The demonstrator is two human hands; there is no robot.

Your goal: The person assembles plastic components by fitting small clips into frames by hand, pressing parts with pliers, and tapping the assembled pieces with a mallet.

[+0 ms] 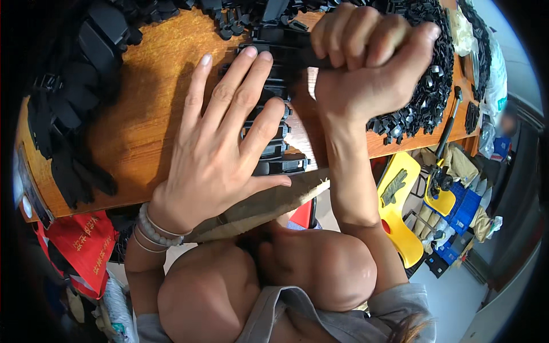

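My left hand (214,137) lies palm down with its fingers stretched out, the fingertips resting over a row of black plastic pieces (281,164) lined up on the wooden table. To its right, my right hand (372,71) is closed in a fist above the table. A dark, blurred black strip (311,59) runs from the fist toward the row; its far end and the part inside the fist cannot be made out. A pale strip of material shows beside the row, between my two hands.
Small black parts, some with shiny metal bits, form a heap (423,97) at the right. Black straps with plastic fittings (74,108) lie along the left of the table (154,63). A yellow chair (394,211) and a red bag (80,246) stand below the table's edge.
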